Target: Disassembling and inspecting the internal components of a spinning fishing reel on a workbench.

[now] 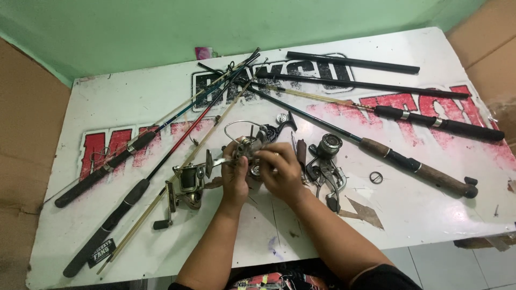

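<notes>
Both my hands hold a metal fishing reel (248, 146) above the middle of a white table (140, 236). My left hand (235, 174) grips the reel's left side and stem. My right hand (280, 173) covers its right side, fingers curled over the body. The reel's wire bail arm (236, 128) sticks up behind my fingers. A second spinning reel (185, 185) with a crank handle lies just left of my left hand. A loose spool (329, 144) and pliers (329, 180) lie just right of my right hand.
Several fishing rods lie fanned across the table: dark-handled ones at left (105, 172), a cork-handled one at right (419, 169), black sections at the back (352, 62). A small ring (376, 177) lies at right. Cardboard (27, 134) flanks the table; a green wall is behind.
</notes>
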